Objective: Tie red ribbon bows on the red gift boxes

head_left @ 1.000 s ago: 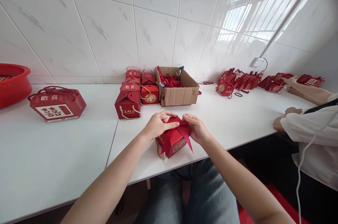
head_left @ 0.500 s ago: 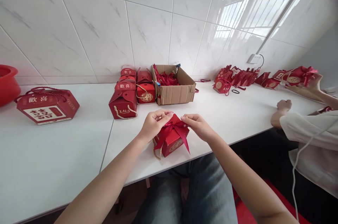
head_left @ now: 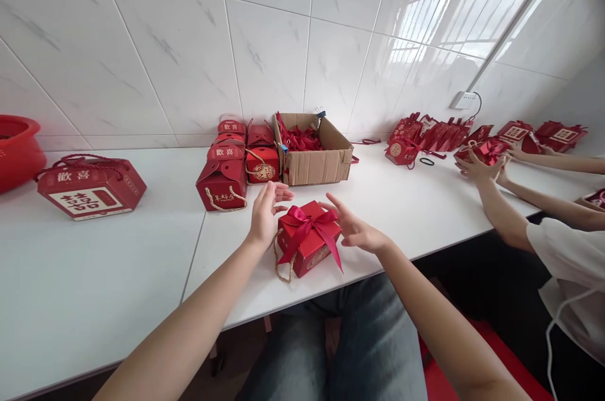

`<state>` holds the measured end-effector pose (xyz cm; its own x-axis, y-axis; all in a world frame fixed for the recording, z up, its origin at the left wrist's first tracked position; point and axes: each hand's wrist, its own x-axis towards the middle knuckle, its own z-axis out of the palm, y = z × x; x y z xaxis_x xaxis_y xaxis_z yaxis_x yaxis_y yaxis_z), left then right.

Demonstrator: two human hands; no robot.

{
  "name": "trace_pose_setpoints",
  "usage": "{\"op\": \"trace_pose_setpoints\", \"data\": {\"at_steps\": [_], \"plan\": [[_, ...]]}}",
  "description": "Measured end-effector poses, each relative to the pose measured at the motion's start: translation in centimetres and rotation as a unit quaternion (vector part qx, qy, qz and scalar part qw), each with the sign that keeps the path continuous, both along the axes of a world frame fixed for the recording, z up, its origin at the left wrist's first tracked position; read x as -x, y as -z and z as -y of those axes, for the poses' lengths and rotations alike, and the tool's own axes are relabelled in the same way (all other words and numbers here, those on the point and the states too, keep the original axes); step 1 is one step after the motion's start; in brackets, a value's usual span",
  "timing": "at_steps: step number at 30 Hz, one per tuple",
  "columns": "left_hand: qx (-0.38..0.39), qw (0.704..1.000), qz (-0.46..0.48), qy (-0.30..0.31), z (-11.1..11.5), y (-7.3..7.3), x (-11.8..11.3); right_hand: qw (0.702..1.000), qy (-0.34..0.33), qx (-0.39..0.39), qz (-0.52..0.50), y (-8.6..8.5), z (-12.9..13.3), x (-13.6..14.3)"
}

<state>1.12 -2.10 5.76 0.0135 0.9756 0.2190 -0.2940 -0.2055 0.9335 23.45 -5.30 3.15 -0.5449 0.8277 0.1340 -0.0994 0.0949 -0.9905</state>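
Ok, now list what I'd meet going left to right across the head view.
Red basin, large red box, front red box of the cluster, left hand, bow-topped box, right hand, black ring, wall socket.

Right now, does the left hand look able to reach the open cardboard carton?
Probably yes: the left hand is open and holds nothing, and only bare tabletop seems to separate it from the carton.

Faded blue jeans (head_left: pixel 378 338) are worn, with forearms (head_left: pixel 198 306) bare.
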Motion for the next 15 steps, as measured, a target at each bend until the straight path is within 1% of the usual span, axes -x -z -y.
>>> {"op": "trace_pose_setpoints", "data": {"at_steps": [3, 5, 8, 9, 11, 12, 13, 14, 15], "plan": [[0.074, 0.994, 0.073, 0.019, -0.1, 0.5, -0.5, 0.996, -0.061, 0.022, 0.063, 0.3, 0.0, 0.5], [0.116, 0.987, 0.103, 0.039, 0.0, 0.7, -0.7, 0.993, -0.078, 0.019, 0.081, 0.5, 0.1, 1.0], [0.148, 0.981, 0.107, 0.062, 0.1, 0.9, -1.0, 0.993, -0.066, -0.017, 0.098, 0.6, 0.1, 0.7], [0.150, 0.982, 0.096, 0.065, 0.0, 1.1, -1.0, 0.992, -0.062, -0.032, 0.108, 0.6, 0.1, 0.1], [0.149, 0.985, 0.067, 0.056, -0.3, 1.5, -1.0, 0.988, -0.049, -0.046, 0.136, 0.5, -0.1, -2.0], [0.146, 0.987, 0.053, 0.046, -0.5, 1.7, -0.9, 0.986, -0.026, -0.044, 0.159, 0.5, -0.3, -3.4], [0.143, 0.988, 0.040, 0.034, -0.7, 1.9, -0.9, 0.982, 0.023, -0.038, 0.186, 0.6, -0.6, -5.0], [0.140, 0.990, 0.028, 0.020, -0.9, 2.1, -0.8, 0.968, 0.103, -0.034, 0.226, 0.8, -0.9, -6.6], [0.135, 0.991, 0.018, 0.008, -1.1, 2.4, -0.8, 0.930, 0.229, -0.033, 0.285, 1.2, -1.2, -8.2]]}}
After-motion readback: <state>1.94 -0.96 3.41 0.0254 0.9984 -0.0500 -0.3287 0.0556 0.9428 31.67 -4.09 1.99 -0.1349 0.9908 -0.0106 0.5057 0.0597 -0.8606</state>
